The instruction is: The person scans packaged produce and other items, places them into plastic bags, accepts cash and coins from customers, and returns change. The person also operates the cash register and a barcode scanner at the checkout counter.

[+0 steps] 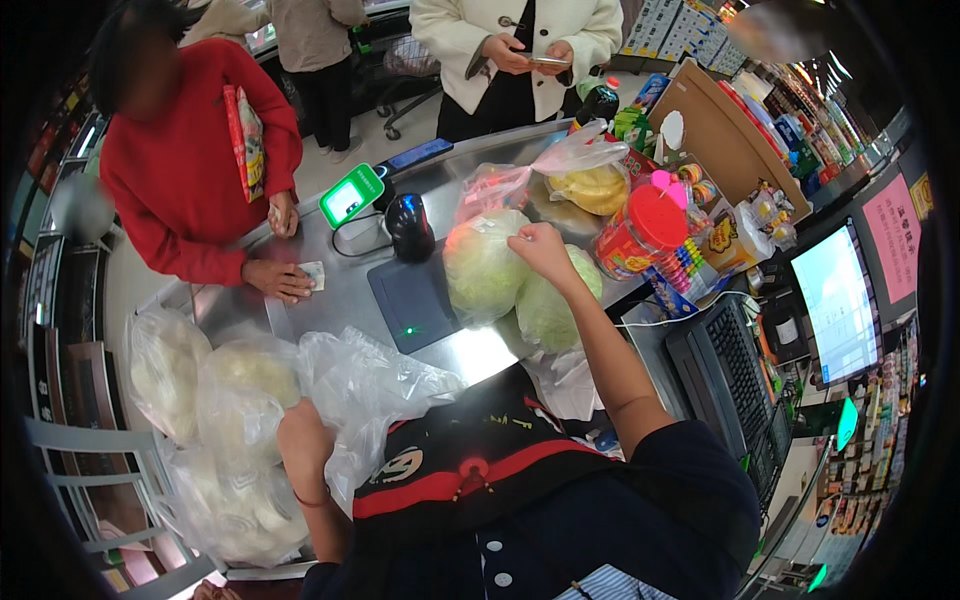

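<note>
At the lower left my left hand is closed on the thin clear plastic of a bag of pale produce. More clear bags of whitish vegetables bulge beside and below it. My right hand reaches across the counter, fingers pinched on the plastic around a pale green cabbage. A second bagged cabbage lies partly under my right wrist. Left of the cabbages is a dark flat scanner plate. Loose clear plastic spreads between my left hand and the counter.
A barcode scanner and a green payment device stand on the metal counter. Bagged bananas, a red-lidded candy jar, and a keyboard sit rightward. Across, a red-sleeved person's hand rests by a banknote.
</note>
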